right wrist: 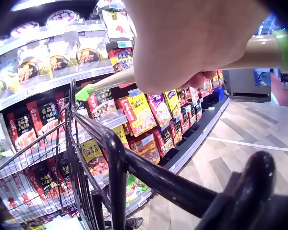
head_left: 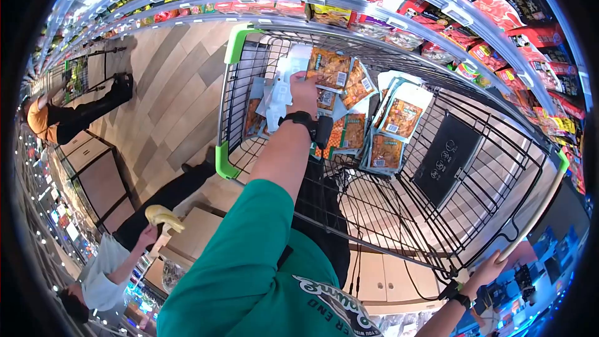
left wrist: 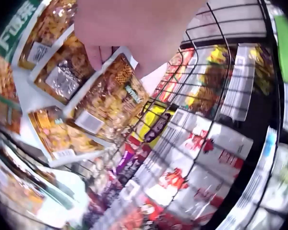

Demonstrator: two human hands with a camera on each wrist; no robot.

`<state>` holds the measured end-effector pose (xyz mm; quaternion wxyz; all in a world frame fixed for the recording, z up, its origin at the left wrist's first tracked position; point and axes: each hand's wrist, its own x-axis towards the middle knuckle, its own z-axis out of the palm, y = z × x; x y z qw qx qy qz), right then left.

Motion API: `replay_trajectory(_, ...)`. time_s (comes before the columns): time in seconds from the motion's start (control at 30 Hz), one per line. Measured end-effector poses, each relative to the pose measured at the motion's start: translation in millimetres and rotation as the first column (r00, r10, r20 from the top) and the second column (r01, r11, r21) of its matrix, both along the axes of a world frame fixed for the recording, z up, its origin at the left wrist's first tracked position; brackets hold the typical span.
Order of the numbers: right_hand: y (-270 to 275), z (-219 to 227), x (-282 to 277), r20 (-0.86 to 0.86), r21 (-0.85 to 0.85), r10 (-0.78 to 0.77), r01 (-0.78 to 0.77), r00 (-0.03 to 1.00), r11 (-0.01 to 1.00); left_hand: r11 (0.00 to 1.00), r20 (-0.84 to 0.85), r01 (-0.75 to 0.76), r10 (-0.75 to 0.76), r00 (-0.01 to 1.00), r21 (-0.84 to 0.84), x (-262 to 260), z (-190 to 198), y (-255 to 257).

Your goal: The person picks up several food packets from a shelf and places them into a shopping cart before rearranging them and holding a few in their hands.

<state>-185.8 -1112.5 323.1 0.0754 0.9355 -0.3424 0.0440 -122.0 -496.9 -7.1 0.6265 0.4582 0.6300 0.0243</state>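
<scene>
Left hand (head_left: 304, 95): thumb and fingers pinching edge of flat, clear-fronted plastic packet of brown food (left wrist: 105, 103); packet extends rightward from fingertips, inside black wire shopping cart with green plastic corners (head_left: 225, 162). Right of hand: stack of similar packets (head_left: 399, 117), then black rectangular panel (head_left: 445, 159). Right hand (head_left: 488, 268): fingers curled round pale, rounded cart handle (head_left: 535, 215).
</scene>
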Motion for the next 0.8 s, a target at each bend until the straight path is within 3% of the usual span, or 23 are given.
replay_trajectory(0.03,-1.8,0.2,-0.4,0.003,0.010,0.026,-0.026,1.000,1.000,0.998,0.070,-0.062,0.064,0.996,-0.030,-0.4,4.6,-3.8)
replay_trajectory(0.13,1.6,-0.2,-0.5,-0.012,-0.042,0.012,-0.013,1.000,0.999,0.998,0.172,-0.031,0.022,0.985,0.051,-6.7,31.5,-23.3)
replay_trajectory(0.17,1.6,-2.4,-0.3,-0.011,-0.032,0.016,-0.017,1.000,0.999,0.988,0.205,0.117,-0.136,0.969,0.106,-13.3,43.7,-29.2)
replay_trajectory(0.2,-0.6,-2.0,-2.1,-0.003,-0.027,0.017,-0.017,1.000,0.999,0.980,0.235,0.194,-0.197,0.952,0.036,-15.8,81.3,-36.5)
replay_trajectory(0.27,-2.7,-0.5,-1.8,0.002,-0.010,0.025,-0.025,1.000,1.000,0.967,0.305,0.235,-0.254,0.918,0.098,-30.7,99.7,-57.9)
replay_trajectory(0.33,-0.6,0.4,-1.6,-0.014,-0.010,0.014,-0.015,1.000,1.000,0.766,0.396,0.619,-0.629,0.669,0.172,-41.6,111.6,-73.6)
replay_trajectory(0.37,-4.1,-0.8,-3.3,0.012,0.025,0.021,-0.021,1.000,0.999,0.768,0.391,0.617,-0.628,0.672,0.173,-42.2,113.9,-85.7)
replay_trajectory(0.43,-8.9,-0.5,-4.6,0.025,0.031,0.054,-0.055,0.998,0.998,0.682,0.437,0.686,-0.713,0.548,0.253,-32.4,115.3,-110.5)
replay_trajectory(0.47,-8.5,-2.3,-5.4,0.040,0.032,0.077,-0.079,0.996,0.996,0.683,0.430,0.682,-0.715,0.551,0.262,-22.3,114.1,-118.8)
replay_trajectory(0.53,-1.7,1.3,-4.7,0.016,0.047,0.075,-0.076,0.997,0.996,0.580,0.268,0.693,-0.814,0.515,0.428,0.8,115.2,-134.6)
replay_trajectory(0.57,1.2,2.0,-3.7,0.015,0.058,0.070,-0.071,0.997,0.996,0.582,0.265,0.693,-0.812,0.519,0.425,7.9,106.5,-142.9)
replay_trajectory(0.63,-2.3,3.1,-4.7,0.010,0.064,0.074,-0.074,0.997,0.995,0.863,0.330,0.434,-0.502,0.799,0.259,14.1,77.1,-155.7)
replay_trajectory(0.67,-7.7,3.5,-6.2,-0.008,0.076,0.072,-0.071,0.997,0.995,0.942,0.294,0.285,-0.327,0.898,0.176,3.1,43.2,-154.7)
replay_trajectory(0.7,-11.1,2.0,-5.7,-0.022,0.093,0.071,-0.069,0.997,0.993,0.987,0.243,0.116,-0.139,0.960,0.107,-6.3,15.6,-152.8)
replay_trajectory(0.73,-10.1,1.6,-5.1,-0.018,0.100,0.079,-0.077,0.997,0.992,0.996,0.126,-0.088,0.088,0.988,-0.004,-9.4,28.7,-142.6)
replay_trajectory(0.77,-7.8,1.4,-5.7,0.018,0.109,0.083,-0.084,0.996,0.991,0.951,-0.012,-0.298,0.298,0.954,-0.088,-18.8,42.6,-122.0)
replay_trajectory(0.8,-6.9,0.2,-6.2,0.053,0.118,0.080,-0.086,0.995,0.989,0.951,-0.008,-0.298,0.298,0.955,-0.079,-64.3,-11.2,-113.6)
